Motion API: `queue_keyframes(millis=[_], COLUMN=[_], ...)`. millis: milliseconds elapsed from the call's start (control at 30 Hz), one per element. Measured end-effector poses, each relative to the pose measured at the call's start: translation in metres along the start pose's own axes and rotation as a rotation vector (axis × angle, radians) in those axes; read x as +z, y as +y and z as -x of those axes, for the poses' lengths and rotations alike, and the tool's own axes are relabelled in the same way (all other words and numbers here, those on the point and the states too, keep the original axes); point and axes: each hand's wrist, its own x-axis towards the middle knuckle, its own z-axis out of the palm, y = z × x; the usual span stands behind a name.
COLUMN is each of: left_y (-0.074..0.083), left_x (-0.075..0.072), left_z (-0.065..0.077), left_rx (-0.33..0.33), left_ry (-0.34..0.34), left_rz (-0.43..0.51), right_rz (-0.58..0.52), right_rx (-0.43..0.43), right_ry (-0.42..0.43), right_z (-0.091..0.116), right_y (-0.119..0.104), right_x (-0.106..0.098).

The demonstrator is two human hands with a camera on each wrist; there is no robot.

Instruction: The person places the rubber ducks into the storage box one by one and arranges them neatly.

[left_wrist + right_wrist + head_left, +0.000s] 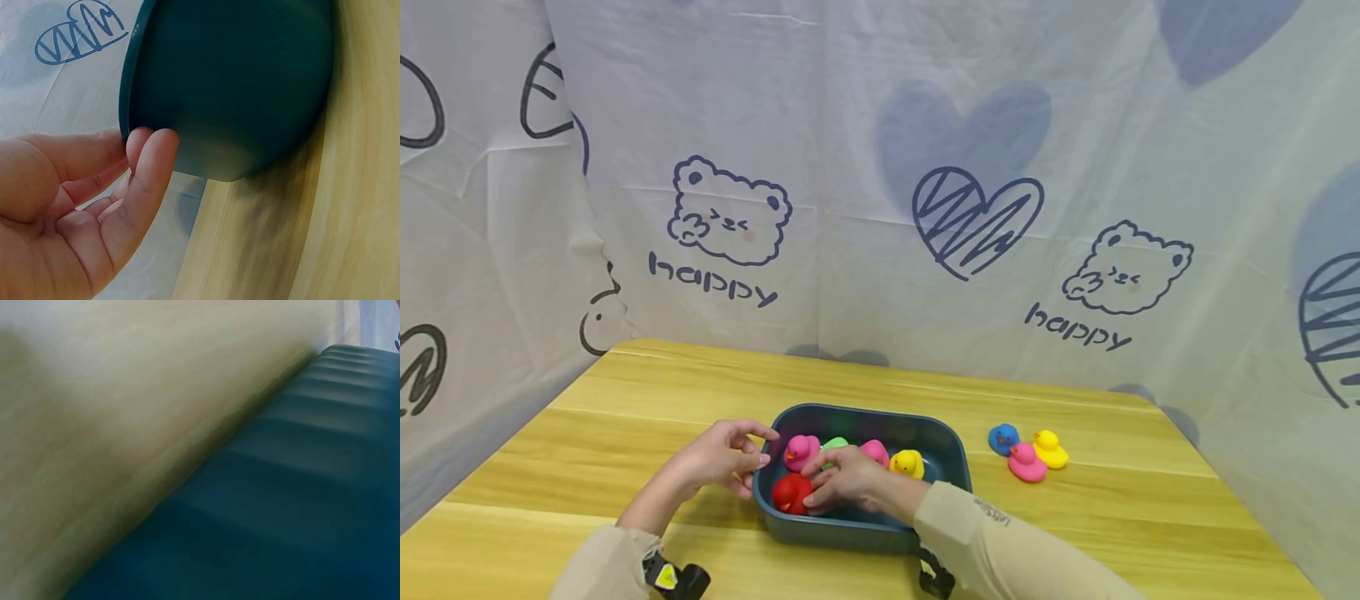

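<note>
A dark teal bin (850,533) stands on the table with several rubber ducks inside. At its left end my left hand (722,454) holds the rim between thumb and fingers; the left wrist view shows the fingertips (159,147) against the outer wall. My right hand (857,477) reaches in over the near side, its thumb and fingers on a red rubber duck (791,493) in the near left corner. Behind it sit a pink duck (801,452), a partly covered green duck (833,444), another pink duck (876,452) and a yellow duck (907,463). The right wrist view shows only the bin's outer wall (269,487) and table.
To the right of the bin, a blue duck (1003,439), a pink duck (1027,463) and a yellow duck (1050,449) sit close together on the wooden table (1150,517). A printed curtain (865,317) hangs behind the table's far edge.
</note>
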Motion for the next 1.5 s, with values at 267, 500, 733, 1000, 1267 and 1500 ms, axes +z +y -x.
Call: queue_keyframes(millis=[267,500,733,1000,1267,1500], left_y=[0.002,0.002,0.002,0.002,0.002,0.002], left_x=[0.003,0.005,0.005,0.005,0.002,0.002], left_z=[-0.002,-0.003,-0.004,-0.002,0.0,0.0], left_rx=[-0.004,-0.005,-0.016,-0.03,-0.025,-0.042], left_ry=[-0.001,0.001,0.006,0.005,-0.002,-0.007], left_rz=[-0.002,-0.016,-0.025,-0.02,-0.023,-0.028], right_rz=[0.138,0.009,-0.085,-0.001,-0.099,-0.212], right_rx=[-0.018,-0.012,-0.04,-0.077,-0.119,-0.147], right_ry=[0.051,-0.013,-0.064,-0.092,-0.142,-0.149], right_z=[0.008,0.015,0.021,0.033,0.047,0.063], right_y=[-0.003,-0.008,-0.011,-0.017,-0.022,-0.027], right_x=[-0.004,-0.014,-0.023,-0.034,-0.049,-0.061])
